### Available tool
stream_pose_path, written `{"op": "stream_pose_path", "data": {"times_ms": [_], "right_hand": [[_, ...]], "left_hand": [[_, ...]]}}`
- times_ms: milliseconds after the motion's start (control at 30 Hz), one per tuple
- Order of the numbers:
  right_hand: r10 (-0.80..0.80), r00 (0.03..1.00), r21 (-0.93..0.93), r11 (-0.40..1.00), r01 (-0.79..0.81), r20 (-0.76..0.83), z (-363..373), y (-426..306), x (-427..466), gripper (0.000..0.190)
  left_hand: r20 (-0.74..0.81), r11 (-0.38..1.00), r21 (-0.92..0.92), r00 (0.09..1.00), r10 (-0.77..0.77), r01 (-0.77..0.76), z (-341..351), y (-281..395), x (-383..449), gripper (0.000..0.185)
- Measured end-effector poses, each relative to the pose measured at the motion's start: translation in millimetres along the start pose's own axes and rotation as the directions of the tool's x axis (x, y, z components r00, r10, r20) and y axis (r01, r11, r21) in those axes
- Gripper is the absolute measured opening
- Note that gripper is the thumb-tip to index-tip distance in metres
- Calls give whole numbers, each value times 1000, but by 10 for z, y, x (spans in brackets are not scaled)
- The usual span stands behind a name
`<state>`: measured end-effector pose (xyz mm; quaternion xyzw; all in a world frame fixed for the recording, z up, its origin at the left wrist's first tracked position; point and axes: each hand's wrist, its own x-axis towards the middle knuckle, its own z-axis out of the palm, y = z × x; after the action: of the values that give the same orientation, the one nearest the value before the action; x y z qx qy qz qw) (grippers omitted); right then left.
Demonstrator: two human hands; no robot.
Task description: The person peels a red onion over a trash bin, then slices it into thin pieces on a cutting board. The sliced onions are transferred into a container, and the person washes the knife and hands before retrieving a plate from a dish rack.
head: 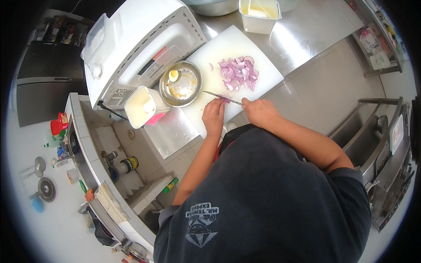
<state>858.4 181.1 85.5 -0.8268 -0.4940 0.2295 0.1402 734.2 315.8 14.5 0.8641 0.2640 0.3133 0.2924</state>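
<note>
My right hand (260,111) grips the handle of a kitchen knife (210,94), whose blade points left across the near part of a white cutting board (268,70). Under the blade is a piece of red onion (227,97). My left hand (213,115) holds that piece with its fingertips, which partly hide it. Farther up the board lies a heap of sliced red onion (239,72). To the left, a steel bowl (190,82) rests by the board's edge. Inside it are a halved boiled egg (173,76) and yellow crumbs.
A white microwave oven (148,42) stands left of the board. A square plastic container (141,105) is below it, near a pink object (155,119). Behind the board, another container (260,19) stands on the steel table (306,29). A sink counter (87,144) is at left, metal shelving (358,131) at right.
</note>
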Motion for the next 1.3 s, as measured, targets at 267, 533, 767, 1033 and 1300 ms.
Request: {"op": "stream_pose_path", "data": {"times_ms": [267,533,767,1033,1300], "right_hand": [[40,992,-25,999,-38,116,-76,-94,28,20],[-30,998,-19,999,31,47,129,-71,165,18],[13,996,-25,1000,-11,87,91,-37,118,18],[-4,1000,-49,999,5,16,-9,-33,-39,20],[5,999,-37,999,-3,37,-65,-92,-49,19]], "left_hand": [[5,999,-18,1000,-26,26,-8,-8,-4,11],[13,999,-4,999,-36,36,-5,-32,-15,10],[14,999,-6,999,-40,40,-7,-22,-8,9],[6,999,-8,999,-49,49,-2,-21,-23,9],[2,997,-25,997,-76,76,8,-19,-27,9]]}}
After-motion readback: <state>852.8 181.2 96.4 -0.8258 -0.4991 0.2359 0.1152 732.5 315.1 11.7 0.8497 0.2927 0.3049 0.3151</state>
